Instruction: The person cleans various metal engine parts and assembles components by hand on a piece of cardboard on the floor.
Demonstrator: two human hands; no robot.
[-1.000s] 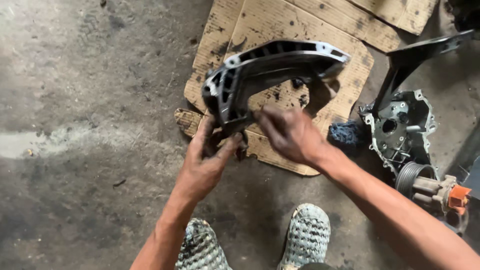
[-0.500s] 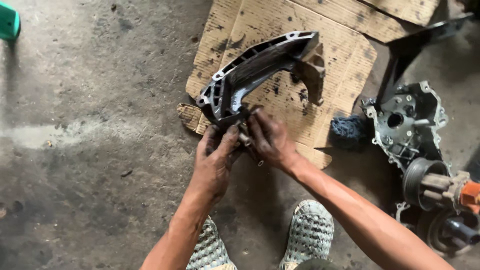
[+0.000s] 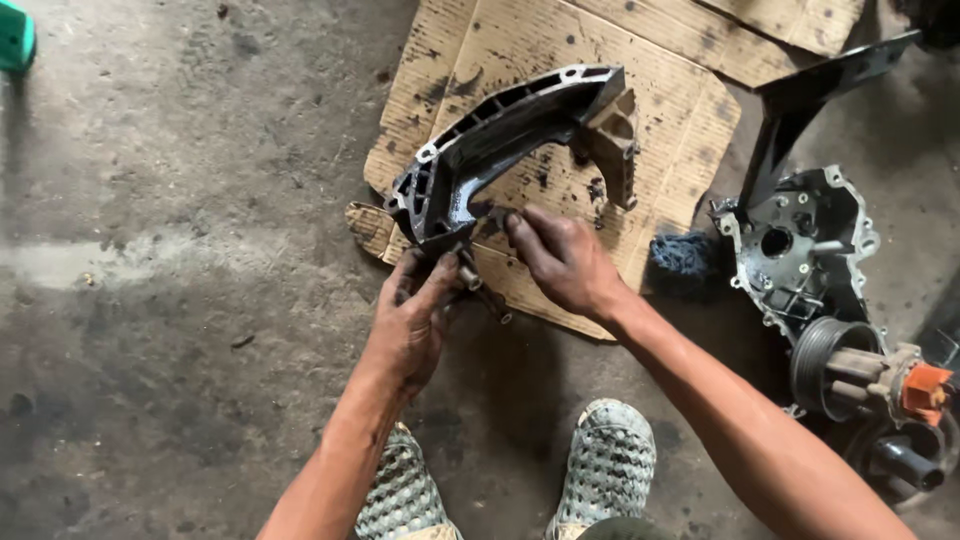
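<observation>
Metal bracket [image 3: 510, 140] rests above both hands. Left hand [image 3: 415, 320] fingers curl tight around a small bolt [image 3: 470, 275]. Right hand [image 3: 565, 262] fingertips pinch together, touching the bracket's lower end.

Your left hand [image 3: 418, 320] and right hand [image 3: 562, 262] are smeared dark with grease. The bracket [image 3: 500, 150] you hold is dark grey metal, blackened at its lower end, dull tan at its far block. The cardboard [image 3: 660, 90] is light brown with black oil spots. The floor [image 3: 180, 300] is mottled grey concrete with a pale streak. The rag [image 3: 682, 262] is dark blue. The housing [image 3: 800, 250] is grey, with an orange part [image 3: 925, 385] near it. Your shoes [image 3: 608, 470] are pale with a perforated pattern. There's a teal object [image 3: 15, 35] at the top left.
</observation>
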